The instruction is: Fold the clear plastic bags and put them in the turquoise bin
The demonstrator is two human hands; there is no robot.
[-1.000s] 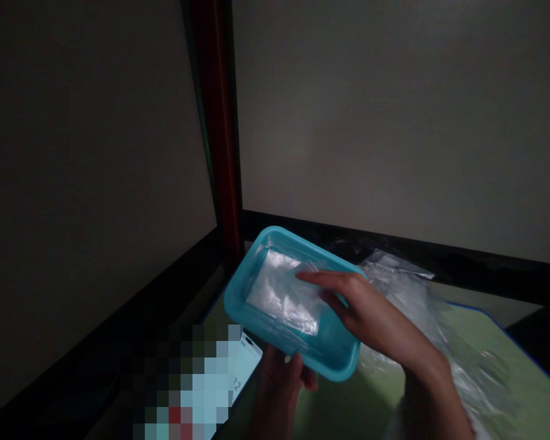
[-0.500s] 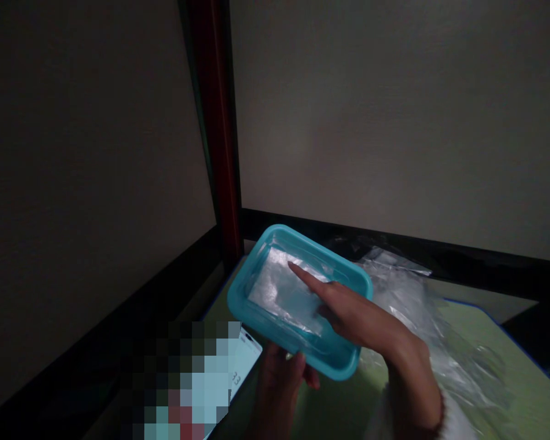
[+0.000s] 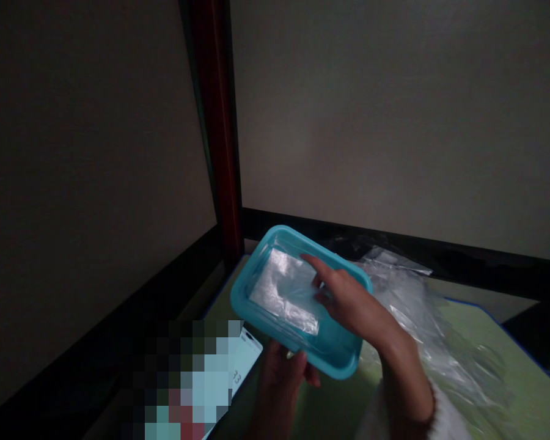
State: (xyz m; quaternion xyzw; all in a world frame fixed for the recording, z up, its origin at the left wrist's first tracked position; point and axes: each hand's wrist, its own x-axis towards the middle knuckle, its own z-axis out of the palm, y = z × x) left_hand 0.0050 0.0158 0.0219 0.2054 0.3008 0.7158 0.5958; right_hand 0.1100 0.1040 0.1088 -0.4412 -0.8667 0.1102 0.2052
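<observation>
A turquoise plastic tray point(image 3: 245, 305) with rounded corners is tilted towards me above the table. My left hand point(image 3: 286, 366) grips its near edge from below; the thumb shows, and the tray hides some of the fingers. On the tray's floor lies a flat, shiny clear plastic sheet or bag point(image 3: 279, 290). Over the right part of the tray is my right hand point(image 3: 343, 296), its index finger stretched towards the far rim and the others loosely bent and apart. I see nothing held in it. Whether its fingertips touch the plastic, I cannot tell.
Crumpled clear plastic bags point(image 3: 407, 305) are spread to the right on a green table point(image 3: 467, 321) with a blue edge. A lit phone point(image 3: 245, 354), partly pixelated, is at lower left. Behind stand grey wall panels point(image 3: 394, 122) and a dark red post point(image 3: 217, 122).
My right hand has drawn back slightly to the right and its index finger has lifted from the plastic's middle towards the far rim. My left hand and the tray are almost still.
</observation>
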